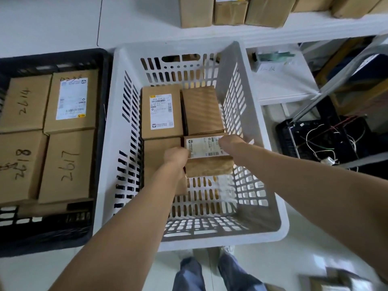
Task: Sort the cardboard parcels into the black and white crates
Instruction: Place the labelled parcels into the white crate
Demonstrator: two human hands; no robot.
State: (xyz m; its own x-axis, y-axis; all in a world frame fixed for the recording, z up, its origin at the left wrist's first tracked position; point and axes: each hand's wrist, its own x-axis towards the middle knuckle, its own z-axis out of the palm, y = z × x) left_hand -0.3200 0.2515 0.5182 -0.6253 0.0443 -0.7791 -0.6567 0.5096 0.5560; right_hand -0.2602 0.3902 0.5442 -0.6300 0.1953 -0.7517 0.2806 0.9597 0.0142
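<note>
We hold one box point(207, 164) with both our hands inside the white crate point(279, 206). Our left hand point(175, 157) grips the left end of the box with its fingers curled round it. Our right hand point(232, 143) grips the right end the same way. The box has a white label on top and is by the right wall of the crate, about halfway along. We cannot tell if it touches the bottom. Three more boxes are in this crate. The label box point(161, 111) lies in the far left corner. The plain box point(202, 108) lies just beside it in the far right corner, and our box is right up against its near edge. The third box point(159, 152) lies by the left wall, partly under our left arm. At the near end we see the crate's bottom, full of holes. The black crate point(102, 143) stands on the floor point(294, 259), touching the left side of the white crate. Four boxes show on top in it: box 2614 point(24, 102), box 2618 point(20, 164), box 2617 point(67, 164) and the big label box point(71, 101). Past both crates, a white shelf point(304, 24) holds a row of brown shelf boxes point(196, 11). On the floor at the right lies a black tray point(283, 131) with loose wires point(319, 141). Our legs point(189, 274) show near the white crate.
</note>
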